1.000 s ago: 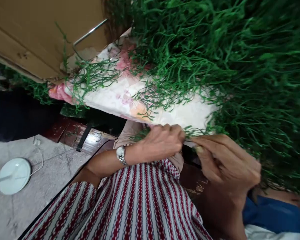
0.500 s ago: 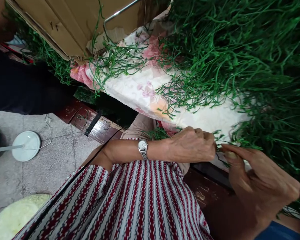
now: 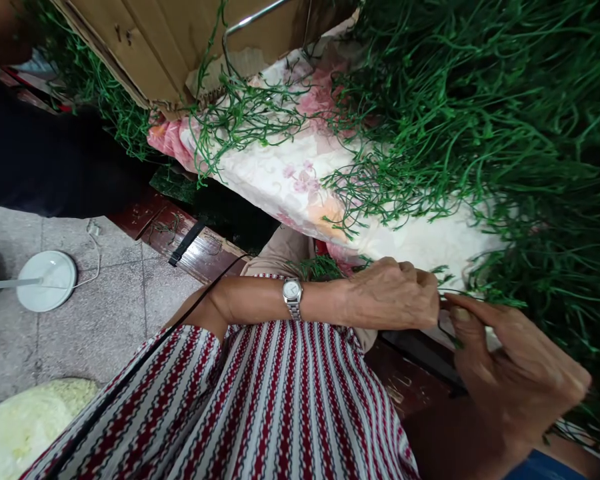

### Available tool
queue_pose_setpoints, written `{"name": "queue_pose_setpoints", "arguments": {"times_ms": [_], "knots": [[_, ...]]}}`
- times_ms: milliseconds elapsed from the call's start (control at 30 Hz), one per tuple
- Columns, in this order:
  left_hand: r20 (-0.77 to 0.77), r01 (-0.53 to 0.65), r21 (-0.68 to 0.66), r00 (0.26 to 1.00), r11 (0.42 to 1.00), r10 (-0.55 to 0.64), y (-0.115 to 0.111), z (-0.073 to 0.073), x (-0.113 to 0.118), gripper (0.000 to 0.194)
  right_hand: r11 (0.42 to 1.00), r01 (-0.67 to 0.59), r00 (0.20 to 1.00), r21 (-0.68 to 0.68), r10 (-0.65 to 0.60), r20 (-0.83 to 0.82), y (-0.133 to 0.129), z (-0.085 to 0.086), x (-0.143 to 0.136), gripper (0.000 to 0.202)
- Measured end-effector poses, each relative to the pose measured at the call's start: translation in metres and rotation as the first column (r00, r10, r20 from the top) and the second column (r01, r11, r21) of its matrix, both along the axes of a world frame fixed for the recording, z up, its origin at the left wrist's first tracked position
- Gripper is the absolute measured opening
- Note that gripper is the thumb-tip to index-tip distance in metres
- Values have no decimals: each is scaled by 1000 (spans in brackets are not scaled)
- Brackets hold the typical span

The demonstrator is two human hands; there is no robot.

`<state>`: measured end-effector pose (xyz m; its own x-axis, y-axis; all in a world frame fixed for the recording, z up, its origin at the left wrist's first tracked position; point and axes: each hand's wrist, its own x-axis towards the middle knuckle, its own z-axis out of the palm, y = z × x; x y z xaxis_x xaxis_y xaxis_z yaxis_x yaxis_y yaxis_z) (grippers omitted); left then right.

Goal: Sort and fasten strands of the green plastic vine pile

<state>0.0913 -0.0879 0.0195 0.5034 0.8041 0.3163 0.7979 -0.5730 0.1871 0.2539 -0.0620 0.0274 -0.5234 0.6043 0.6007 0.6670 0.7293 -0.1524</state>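
Observation:
My left hand [image 3: 393, 295], with a silver watch [image 3: 293, 293] on its wrist, is closed, its fingertips turned away from view. Close to its knuckles, my right hand [image 3: 517, 360] pinches a thin dark green strand [image 3: 447, 328] between thumb and index finger. The strand loops in the small gap between the two hands. What the left fingers grip is hidden. Just beyond the hands lies a floral cloth [image 3: 415, 243], with a large heap of green plastic-looking stems [image 3: 480, 133] on it.
A cardboard box [image 3: 150, 47] with a metal rod stands at the upper left. A person in dark clothing [image 3: 45, 153] is at the left edge. On the tiled floor [image 3: 110, 287] are a white round base [image 3: 47, 280] and a pale round object [image 3: 35, 427].
The view has shifted slightly. Both hands remain close together with the strand between them, and the right hand sits slightly closer to the left.

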Motion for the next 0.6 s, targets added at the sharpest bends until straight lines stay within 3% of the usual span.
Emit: {"name": "queue_pose_setpoints", "arguments": {"times_ms": [100,200,267,333,400,467,600], "knots": [[70,29,-31,997,999,-27,-2,1,-6,31,1000,-3,999,14,4,-45,-1,4,0,19],[280,10,-109,960,994,21,-6,5,-14,20,998,-10,998,-65,6,-55,-8,12,1,21],[494,14,-235,863,972,107,-9,7,-21,18,990,-37,995,-138,24,-100,-13,16,-1,21],[681,99,-337,713,936,170,-10,8,-27,13,974,-122,977,-189,84,-198,-15,18,-4,22],[747,150,-416,618,897,243,-12,8,-32,10,948,-212,945,-237,137,-299,-14,17,-7,23],[781,155,-424,562,892,274,-13,8,-33,10,928,-260,920,-267,154,-361,-12,16,-10,26],[772,58,-423,546,904,326,-16,7,-32,10,948,-217,906,-231,107,-410,-8,16,-14,27]]}}
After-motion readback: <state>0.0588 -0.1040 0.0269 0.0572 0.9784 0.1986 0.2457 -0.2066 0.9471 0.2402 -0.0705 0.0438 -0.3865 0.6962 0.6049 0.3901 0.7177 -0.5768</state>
